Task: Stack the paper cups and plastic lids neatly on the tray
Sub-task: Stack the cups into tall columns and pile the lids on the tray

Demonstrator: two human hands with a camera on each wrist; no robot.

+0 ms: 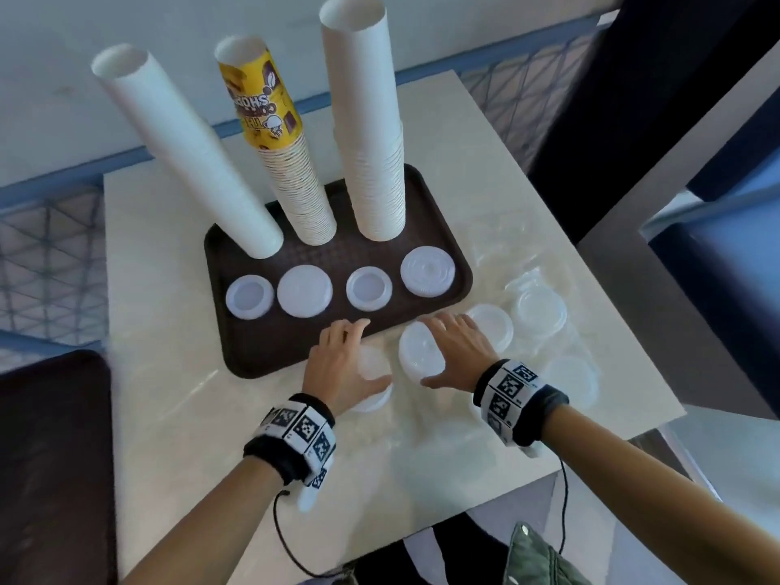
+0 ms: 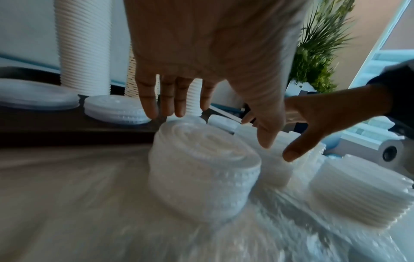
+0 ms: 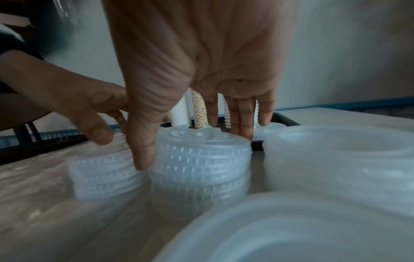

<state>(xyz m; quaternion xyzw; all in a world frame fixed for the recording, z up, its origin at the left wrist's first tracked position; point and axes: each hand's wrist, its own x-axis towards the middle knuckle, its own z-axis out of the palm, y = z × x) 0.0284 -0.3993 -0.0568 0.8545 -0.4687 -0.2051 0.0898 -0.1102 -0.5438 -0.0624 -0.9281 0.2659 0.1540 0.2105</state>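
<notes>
**Both hands down over the lid stacks**

The left hand (image 1: 337, 365) hovered, fingers (image 2: 170, 99) spread, over a translucent plastic lid stack (image 2: 201, 170) on the pale surface (image 1: 177, 394), just off the brown tray (image 1: 270, 348). The right hand (image 1: 456, 352) seemingly clamped the neighbouring stack (image 3: 199, 168), thumb against fingers.

**Left hand over a pile of lids**

The left hand (image 2: 208, 58) hangs palm down over a pile of plastic lids (image 2: 203, 170) on the table (image 2: 67, 203), its fingers (image 2: 149, 101) spread and nearly straight, tips just above the pile's far edge. The right hand (image 2: 331, 120) reaches in from the right, its thumb against a second, blurred pile (image 2: 275, 168). A third pile (image 2: 358, 193) lies nearer right. Behind, the dark tray (image 2: 67, 127) carries low lid piles (image 2: 114, 109) and tall cup columns (image 2: 84, 47). A green plant (image 2: 318, 58) stands beyond.
</notes>
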